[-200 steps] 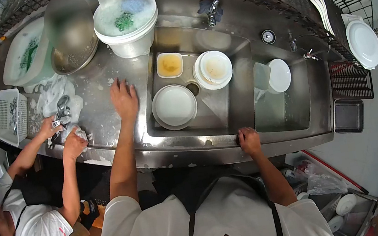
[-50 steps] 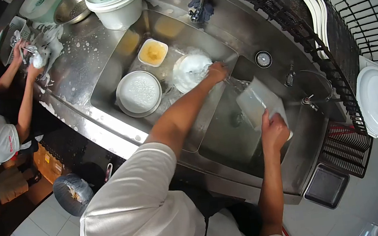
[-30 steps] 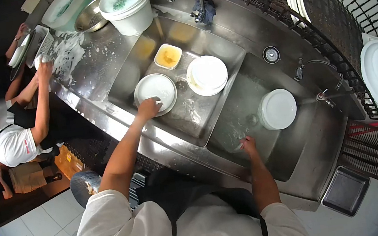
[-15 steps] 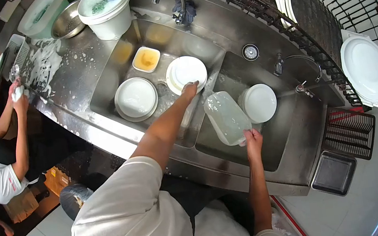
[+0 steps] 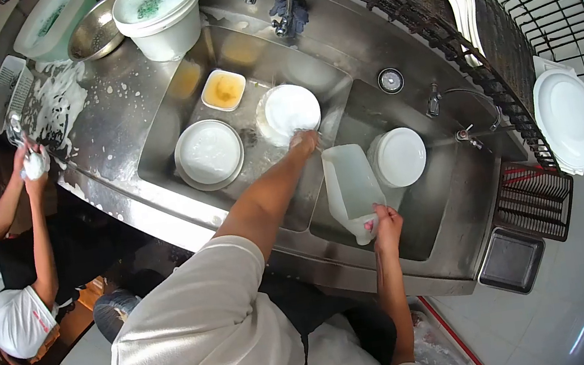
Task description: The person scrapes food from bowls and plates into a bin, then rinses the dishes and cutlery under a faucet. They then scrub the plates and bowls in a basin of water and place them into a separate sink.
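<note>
My left hand (image 5: 305,140) is at the lower right edge of a stack of white plates (image 5: 291,109) in the left sink basin; its fingers are blurred by motion and splashing water. My right hand (image 5: 386,225) grips the near end of a translucent plastic container (image 5: 350,183), which is tilted over the right basin. Just right of the container, another white stack (image 5: 401,157) rests in that basin. Left of my left hand lie more white plates (image 5: 209,152), and a square white dish (image 5: 224,90) holding yellowish liquid sits behind them.
A co-worker's hands (image 5: 34,160) hold something soapy at the far left. White buckets (image 5: 161,23), a metal bowl (image 5: 96,32) and a green-tinted tub (image 5: 53,25) line the counter. Faucets (image 5: 280,5) stand behind the basins; a black wire rack (image 5: 465,31) runs along the back right.
The container has tipped, so its opening now shows, and water splashes at the plates by my left hand. The co-worker's hands and the plate beside them have shifted.
</note>
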`<state>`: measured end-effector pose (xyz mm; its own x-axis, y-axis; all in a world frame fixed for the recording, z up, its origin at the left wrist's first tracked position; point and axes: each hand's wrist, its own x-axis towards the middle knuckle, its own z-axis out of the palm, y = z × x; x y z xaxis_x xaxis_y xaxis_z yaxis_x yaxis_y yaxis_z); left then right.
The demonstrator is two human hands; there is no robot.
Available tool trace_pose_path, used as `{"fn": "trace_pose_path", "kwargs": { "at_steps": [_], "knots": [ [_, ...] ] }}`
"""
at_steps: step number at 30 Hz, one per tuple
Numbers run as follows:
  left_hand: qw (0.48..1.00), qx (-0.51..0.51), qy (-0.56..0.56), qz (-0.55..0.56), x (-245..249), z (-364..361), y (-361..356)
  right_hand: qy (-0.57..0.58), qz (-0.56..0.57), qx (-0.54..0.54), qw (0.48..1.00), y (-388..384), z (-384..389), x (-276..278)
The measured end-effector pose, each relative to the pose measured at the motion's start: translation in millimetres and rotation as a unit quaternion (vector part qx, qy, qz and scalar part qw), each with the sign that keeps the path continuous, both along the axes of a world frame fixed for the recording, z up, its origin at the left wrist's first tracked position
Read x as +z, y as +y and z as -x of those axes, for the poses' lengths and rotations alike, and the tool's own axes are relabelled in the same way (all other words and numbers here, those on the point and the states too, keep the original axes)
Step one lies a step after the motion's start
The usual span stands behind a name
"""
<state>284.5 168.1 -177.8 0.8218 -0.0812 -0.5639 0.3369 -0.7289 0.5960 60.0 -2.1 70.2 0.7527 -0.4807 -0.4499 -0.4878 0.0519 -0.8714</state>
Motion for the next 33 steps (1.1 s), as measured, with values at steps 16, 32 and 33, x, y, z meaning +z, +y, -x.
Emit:
{"fn": "trace_pose_path", "kwargs": {
  "at_steps": [16, 32, 33],
  "knots": [
    [0.828, 0.278, 0.089, 0.478, 91, -87, -27, -0.072, 0.216, 0.067, 0.971, 42, -120, 140],
    [0.97, 0.228, 0.049, -0.066, -62, 43, 156, -0.008, 0.522, 0.109, 0.846, -21, 92, -16],
    [0.967, 0.246, 0.024, -0.056, -73, 37, 163, -0.017, 0.531, 0.126, 0.838, -19, 103, -20]
  ]
}}
